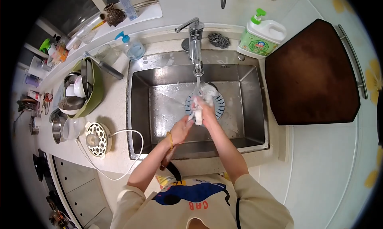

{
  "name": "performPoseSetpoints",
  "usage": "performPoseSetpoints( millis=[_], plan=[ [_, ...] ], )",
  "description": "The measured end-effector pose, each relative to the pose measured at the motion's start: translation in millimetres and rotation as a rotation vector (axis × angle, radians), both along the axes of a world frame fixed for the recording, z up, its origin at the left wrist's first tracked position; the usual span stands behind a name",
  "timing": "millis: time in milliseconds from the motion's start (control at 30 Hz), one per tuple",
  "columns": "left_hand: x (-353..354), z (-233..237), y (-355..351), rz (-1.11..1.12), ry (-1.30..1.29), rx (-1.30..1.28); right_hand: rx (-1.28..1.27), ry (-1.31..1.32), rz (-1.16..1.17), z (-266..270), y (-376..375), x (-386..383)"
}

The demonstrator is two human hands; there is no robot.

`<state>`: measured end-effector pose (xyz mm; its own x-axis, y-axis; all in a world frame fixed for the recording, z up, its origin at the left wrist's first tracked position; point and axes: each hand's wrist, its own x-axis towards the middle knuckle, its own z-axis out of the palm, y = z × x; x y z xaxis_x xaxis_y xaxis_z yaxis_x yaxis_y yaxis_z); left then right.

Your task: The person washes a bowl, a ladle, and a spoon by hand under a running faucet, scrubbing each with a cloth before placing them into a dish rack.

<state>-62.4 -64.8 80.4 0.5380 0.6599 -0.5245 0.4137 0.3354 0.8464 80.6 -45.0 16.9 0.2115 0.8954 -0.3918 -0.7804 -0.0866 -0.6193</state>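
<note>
Under the running faucet (pixel 195 49), a wet white cloth (pixel 208 94) is bunched over a round grey slotted drain cover (pixel 220 106) in the steel sink (pixel 245 105). My right hand (pixel 204 111) is closed around the cloth, fingers wrapped on its near part. Just left of it and lower, my left hand (pixel 181 128) has its fingers closed at the cloth's lower left end. What lies inside those fingers is partly hidden. Below my left wrist, a brown handle-like piece (pixel 167 158) shows at the sink's front edge.
Left of the sink are a green basin (pixel 95 87) of dishes and a cream corded appliance (pixel 97 139). A blue pump bottle (pixel 133 48), a steel scrubber (pixel 219 40) and a green-labelled detergent jug (pixel 261 37) stand behind. A brown board (pixel 315 77) leans at right.
</note>
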Motion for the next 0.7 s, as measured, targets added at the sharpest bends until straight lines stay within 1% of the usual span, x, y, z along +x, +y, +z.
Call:
performPoseSetpoints(
  millis=[33,67,100,133,167,200,233,267,300,367,400,467,500,567,600,667,700],
  plan=[
    [-7.2,-15.8,1.4,-0.033,0.065,0.269,-0.118,-0.079,-0.029,-4.6,-1.9,9.6],
    [-19.3,-29.4,0.6,-0.028,0.072,0.262,-0.237,-0.152,-0.06,-9.2,-6.1,18.6],
    [-28.0,-30.1,2.9,-0.085,0.146,0.473,-0.151,0.014,0.038,-14.8,-18.3,31.0],
    [-31.4,-24.1,4.8,-0.142,0.218,0.683,-0.154,0.019,0.043,-11.4,-26.5,39.2],
    [-34.9,-17.0,7.0,-0.183,0.297,0.552,-0.333,0.002,0.03,-7.8,-34.5,47.0],
    [-36.2,-17.9,8.2,-0.179,0.297,0.546,-0.512,-0.018,0.017,-1.2,-37.9,50.2],
    [-39.2,-19.0,7.7,-0.239,0.377,0.588,-0.521,-0.015,0.018,3.2,-35.2,49.1],
    [-40.9,-19.8,6.8,-0.304,0.455,0.63,-0.418,-0.508,-0.112,7.5,-26.7,49.0],
    [-36.4,-15.6,5.1,-0.311,0.454,0.622,-0.293,-0.999,-0.24,12.0,-18.5,49.2],
    [-24.6,-2.3,3.7,-0.416,0.527,0.692,0.025,-1.654,-0.127,18.7,3.1,31.3],
    [-25.8,-2.4,4.3,-0.419,0.531,0.689,0.132,-1.745,-0.166,26.8,11.9,27.0],
    [-27.9,-3.1,5.4,-0.381,0.576,0.642,-0.193,-1.619,0.252,28.3,32.4,31.1],
    [-29.1,-3.1,7.0,-0.38,0.58,0.641,-0.19,-1.615,0.253,18.6,50.0,40.7],
    [-34.1,-3.4,0.3,-0.412,0.648,0.692,-0.31,-0.547,0.413,-12.9,65.8,59.6],
    [-37.1,-3.4,-0.8,-0.422,0.651,0.689,-0.315,-0.539,0.409,-7.5,59.1,57.0],
    [-37.3,-4.0,3.2,-0.433,0.678,0.685,-0.394,-0.832,0.47,19.7,52.7,53.5],
    [-36.5,-6.2,4.2,-0.432,0.679,0.683,-0.398,-1.187,0.463,-23.8,55.4,51.7]
  ],
)
